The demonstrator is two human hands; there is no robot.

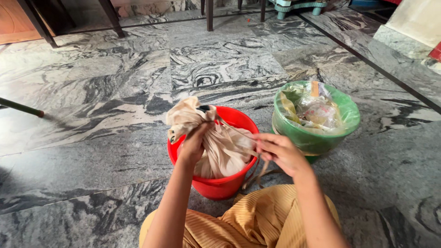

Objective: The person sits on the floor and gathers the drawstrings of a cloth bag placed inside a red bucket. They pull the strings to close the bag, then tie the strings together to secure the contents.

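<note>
A red plastic bucket point(232, 183) stands on the floor in front of me, holding a beige cloth bag point(220, 151). My left hand point(193, 144) grips the gathered neck of the bag just below its bunched top. My right hand point(278, 151) pinches the bag's thin beige drawstrings point(236, 133), pulling them taut to the right over the bucket's rim. More loose string hangs down beside the bucket. My lap in yellow ribbed fabric point(248, 220) lies under both forearms.
A green bucket point(312, 138) lined with a clear plastic bag and filled with wrappers and waste stands to the right of the red one. The floor is grey swirled marble. Dark furniture legs point(209, 14) stand at the back, and a dark stick end point(23, 109) lies at left.
</note>
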